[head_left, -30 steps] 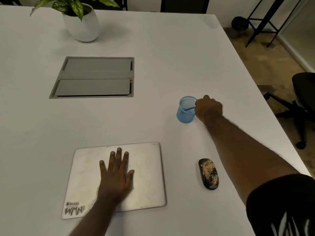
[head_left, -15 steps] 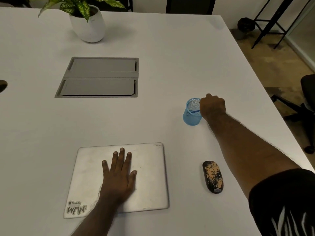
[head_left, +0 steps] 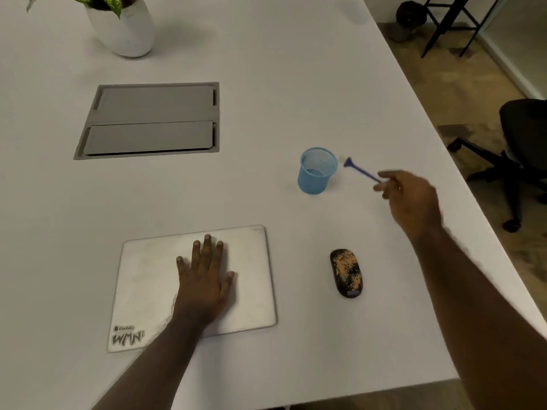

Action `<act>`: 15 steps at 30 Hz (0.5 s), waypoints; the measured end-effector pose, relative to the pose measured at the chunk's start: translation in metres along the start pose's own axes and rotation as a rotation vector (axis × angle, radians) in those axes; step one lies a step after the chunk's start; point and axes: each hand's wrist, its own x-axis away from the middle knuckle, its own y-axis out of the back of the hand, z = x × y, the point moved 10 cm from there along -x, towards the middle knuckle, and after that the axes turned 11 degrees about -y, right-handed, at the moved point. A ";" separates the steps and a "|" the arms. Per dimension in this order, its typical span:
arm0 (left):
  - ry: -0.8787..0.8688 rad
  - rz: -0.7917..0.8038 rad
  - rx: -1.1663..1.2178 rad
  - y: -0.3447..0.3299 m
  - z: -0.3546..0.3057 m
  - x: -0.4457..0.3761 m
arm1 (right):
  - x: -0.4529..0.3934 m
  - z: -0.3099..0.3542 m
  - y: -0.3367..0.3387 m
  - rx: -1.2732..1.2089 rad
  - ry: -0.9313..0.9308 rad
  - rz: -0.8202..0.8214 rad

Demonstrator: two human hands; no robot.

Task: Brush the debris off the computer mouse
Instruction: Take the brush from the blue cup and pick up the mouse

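Mouse (head_left: 347, 272), speckled with debris, lies near the table's (head_left: 296, 69) front right corner, long axis front-to-back, just nearer you than your right hand (head_left: 410, 196), whose fingers pinch the brush (head_left: 359, 170); your left hand (head_left: 204, 279) rests spread.

Both forearms were bare to the frame's edge, with no sleeve, watch or ring clearly visible on the left hand (head_left: 204, 279) or the motion-blurred right hand (head_left: 411, 196).

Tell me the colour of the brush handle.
Dark blue, on the brush in the right hand; head view.
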 end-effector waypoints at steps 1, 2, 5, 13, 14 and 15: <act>-0.028 -0.006 0.015 0.003 -0.014 -0.003 | 0.014 -0.028 -0.003 -0.065 -0.079 0.034; -0.060 -0.021 0.036 0.005 -0.029 -0.007 | 0.029 -0.055 -0.010 -0.124 -0.167 0.065; -0.159 -0.095 0.215 0.007 -0.083 -0.018 | 0.068 -0.123 -0.038 -0.261 -0.391 0.132; 0.014 0.133 0.705 -0.043 -0.196 -0.040 | 0.119 -0.160 -0.091 -0.427 -0.582 0.269; 0.087 0.210 0.720 -0.053 -0.200 -0.043 | 0.120 -0.157 -0.092 -0.423 -0.567 0.270; 0.141 0.267 0.739 -0.061 -0.204 -0.046 | 0.120 -0.154 -0.093 -0.426 -0.557 0.270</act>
